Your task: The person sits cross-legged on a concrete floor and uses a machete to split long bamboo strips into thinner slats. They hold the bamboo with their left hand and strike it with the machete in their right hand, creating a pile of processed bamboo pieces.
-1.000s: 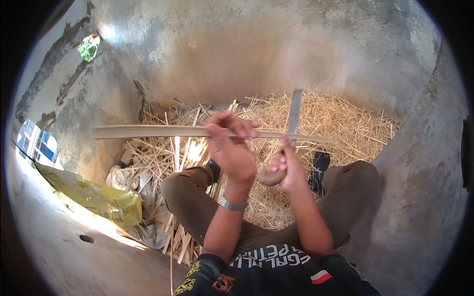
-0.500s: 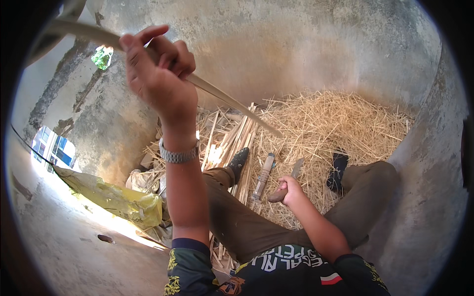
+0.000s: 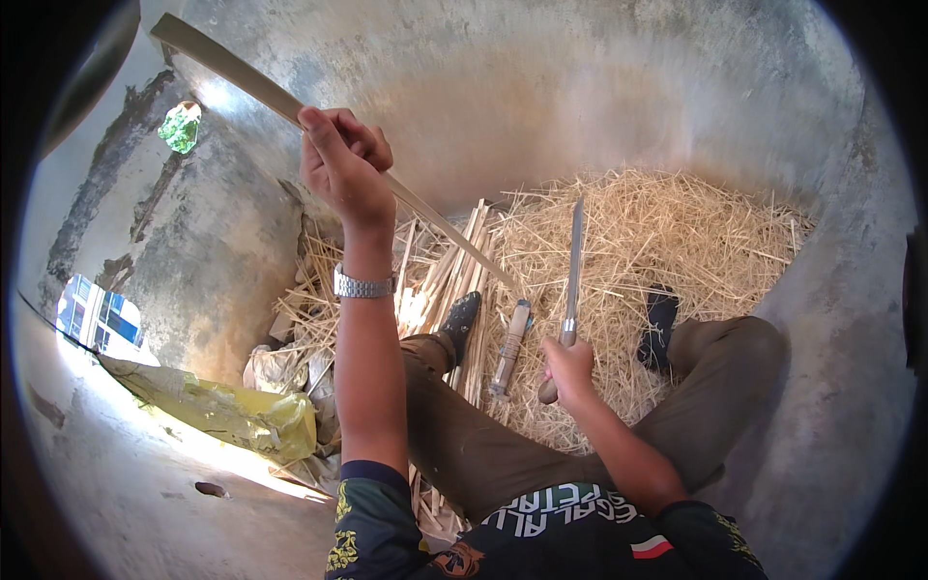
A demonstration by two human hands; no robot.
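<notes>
Head view: the left hand [image 3: 346,159] is closed around a long pale strip [image 3: 232,70], raised and slanting down toward the heap of shavings [image 3: 667,227]. The right hand [image 3: 570,367] grips a knife [image 3: 574,275] by its handle. A bound wooden piece [image 3: 510,348] lies at the heap's left edge, beside split sticks [image 3: 435,275].

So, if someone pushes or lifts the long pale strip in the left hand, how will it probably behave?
The long pale strip is probably fairly stiff, as it runs nearly straight on both sides of the left hand. It seems light for its length, since one hand holds it raised. It looks thin, so it might flex if pushed sideways.
</notes>
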